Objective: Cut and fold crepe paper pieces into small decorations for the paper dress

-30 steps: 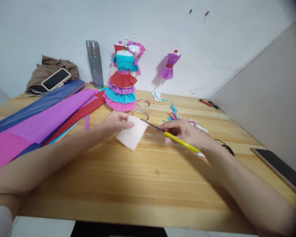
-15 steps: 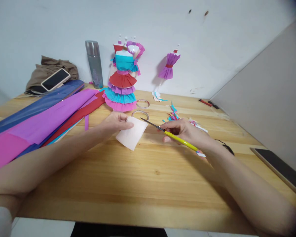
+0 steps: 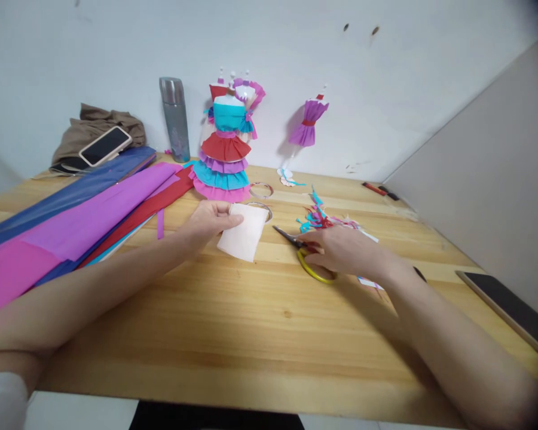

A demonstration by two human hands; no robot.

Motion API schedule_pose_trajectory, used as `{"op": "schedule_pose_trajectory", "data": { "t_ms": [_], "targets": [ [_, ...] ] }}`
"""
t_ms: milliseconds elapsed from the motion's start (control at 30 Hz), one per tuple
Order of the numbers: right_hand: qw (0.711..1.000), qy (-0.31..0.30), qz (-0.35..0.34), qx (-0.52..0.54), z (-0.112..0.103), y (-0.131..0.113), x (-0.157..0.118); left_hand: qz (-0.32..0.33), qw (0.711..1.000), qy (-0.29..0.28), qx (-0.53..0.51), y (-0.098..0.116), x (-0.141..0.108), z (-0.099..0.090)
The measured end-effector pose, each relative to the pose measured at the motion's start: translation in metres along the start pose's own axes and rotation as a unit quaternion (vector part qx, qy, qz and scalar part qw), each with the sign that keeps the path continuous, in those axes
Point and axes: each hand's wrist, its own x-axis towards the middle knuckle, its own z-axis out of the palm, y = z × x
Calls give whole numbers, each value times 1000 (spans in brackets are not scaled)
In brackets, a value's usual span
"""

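The tiered dress [image 3: 225, 147] stands assembled, and in front of it the left hand [image 3: 213, 220] pinches paper [image 3: 247, 234], flat and unattached. Right of the dress, the right hand [image 3: 341, 248] grips scissors [image 3: 289, 238] clear of the paper, near scraps [image 3: 316, 218].

On the pale wooden surface [image 3: 206, 340], a white four-sided paper piece [image 3: 246, 233] is left of the yellow-handled metal scissors [image 3: 286, 235]. Behind the paper piece stands a tiered multicoloured paper dress [image 3: 225, 147], with a grey cylindrical metal bottle [image 3: 176, 128] to its left. Farther left, a black-screened rectangular phone [image 3: 105, 147] rests on crumpled brown cloth [image 3: 101, 123]. Colourful paper scraps [image 3: 319, 217] lie behind the scissors.
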Motion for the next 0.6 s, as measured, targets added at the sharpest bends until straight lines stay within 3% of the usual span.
{"op": "schedule_pose_trajectory", "data": {
  "t_ms": [67,133,167,233,300,367,500,600],
  "targets": [
    [996,48,72,13,-5,-13,-1,19,1000,12,-4,2,-1,2],
    [979,93,44,177,-9,-30,2,38,999,16,-5,6,-4,5],
    [951,96,-18,295,-10,-40,5,44,999,16,-4,8,-5,6],
    [864,70,-110,486,-10,-57,16,53,999,14,2,11,-7,7],
    [804,55,-119,580,-8,-73,32,63,998,18,16,14,-7,6],
    [768,93,-104,625,-5,-83,51,77,996,24,35,15,-4,3],
    [740,171,-71,646,-1,-90,84,109,992,34,47,15,6,-12],
    [725,189,-74,658,3,-92,95,96,995,20,31,12,12,-23]
  ]
}}
